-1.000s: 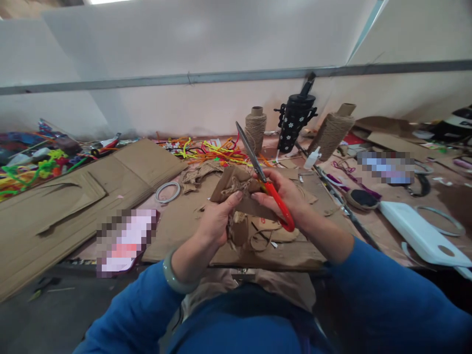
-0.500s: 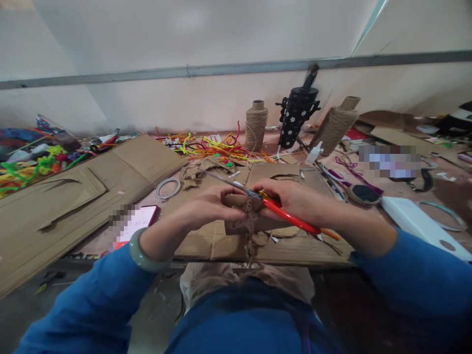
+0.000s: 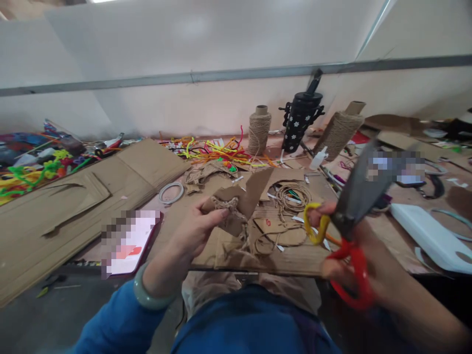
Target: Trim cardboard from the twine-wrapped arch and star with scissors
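Observation:
My left hand (image 3: pixel 195 226) pinches a cut piece of cardboard (image 3: pixel 258 191) with braided twine (image 3: pixel 226 204) along it, the thumb pressed on the twine. A tail of the twine hangs below the cardboard. At the right, my right hand (image 3: pixel 354 255) is closed round the handles of a pair of scissors (image 3: pixel 348 216), one yellow and one red. The scissor blades stand apart and point up and away, clear of the cardboard. Between the hands a coil of twine (image 3: pixel 291 196) lies on a cardboard sheet (image 3: pixel 228 255).
Two twine spools (image 3: pixel 259 130) and a black flowered container (image 3: pixel 300 123) stand at the back, near a small white bottle (image 3: pixel 319 158). Coloured pipe cleaners (image 3: pixel 217 150) lie behind. Left are a phone (image 3: pixel 136 246), a white ring (image 3: pixel 171 193) and cardboard (image 3: pixel 147 162); right, a white box (image 3: pixel 431 236).
My right hand has swung right and nearer with the scissors, whose blades have opened. My left hand keeps the cardboard, turned so that more of it shows; the coil is now uncovered.

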{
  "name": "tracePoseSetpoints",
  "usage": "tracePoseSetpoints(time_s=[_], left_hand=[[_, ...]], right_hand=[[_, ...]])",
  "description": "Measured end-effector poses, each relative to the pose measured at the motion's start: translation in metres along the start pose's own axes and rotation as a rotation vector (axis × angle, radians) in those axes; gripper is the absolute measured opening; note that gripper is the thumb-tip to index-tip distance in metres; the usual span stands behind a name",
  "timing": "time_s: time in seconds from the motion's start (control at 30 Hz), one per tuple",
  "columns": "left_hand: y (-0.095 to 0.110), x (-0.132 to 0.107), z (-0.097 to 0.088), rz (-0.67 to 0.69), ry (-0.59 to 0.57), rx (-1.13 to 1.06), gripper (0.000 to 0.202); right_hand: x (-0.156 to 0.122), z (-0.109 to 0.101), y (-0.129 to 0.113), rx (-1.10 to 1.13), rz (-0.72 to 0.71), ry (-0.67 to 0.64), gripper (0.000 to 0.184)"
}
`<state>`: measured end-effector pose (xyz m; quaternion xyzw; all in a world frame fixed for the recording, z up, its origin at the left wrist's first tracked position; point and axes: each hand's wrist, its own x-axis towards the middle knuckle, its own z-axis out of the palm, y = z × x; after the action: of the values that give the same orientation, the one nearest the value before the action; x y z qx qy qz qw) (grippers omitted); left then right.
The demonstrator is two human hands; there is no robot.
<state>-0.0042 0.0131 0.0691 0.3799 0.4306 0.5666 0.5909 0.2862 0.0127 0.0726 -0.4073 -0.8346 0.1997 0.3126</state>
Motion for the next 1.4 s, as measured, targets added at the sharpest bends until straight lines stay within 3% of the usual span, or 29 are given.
tracePoseSetpoints(time_s=[0.17,0.33,0.5,0.67,0.97,1.1,1.4], left_hand=[[-0.013,-0.007,0.010,-0.024,0.087,-0.214,0.030],[-0.019,-0.009,0.016,-0.029,0.074,-0.249,0.028],[-0.025,-0.010,0.016,0.004,0.059,-0.248,0.030],[-0.025,-0.012,0.005,-0.033,0.112,-0.291,0.032],[-0.028,-0.012,-0.021,0.014,0.202,-0.347,0.032],[-0.028,-0.016,-0.030,0.055,0.255,-0.296,0.034],[-0.020,-0.026,-0.047,0.088,0.353,-0.305,0.036]], right_hand=[[-0.020,0.020,0.016,-0.146,0.118,-0.116,0.052],[-0.002,0.019,-0.001,-0.132,0.172,-0.293,0.055],[0.021,0.025,-0.012,-0.096,0.163,-0.302,0.047],[0.034,0.034,-0.005,-0.041,0.036,-0.341,0.032],[0.069,0.047,-0.006,-0.061,0.007,-0.453,0.034],[0.086,0.053,-0.014,-0.041,0.049,-0.592,0.031],[0.116,0.072,-0.030,-0.092,-0.016,-0.722,0.053]])
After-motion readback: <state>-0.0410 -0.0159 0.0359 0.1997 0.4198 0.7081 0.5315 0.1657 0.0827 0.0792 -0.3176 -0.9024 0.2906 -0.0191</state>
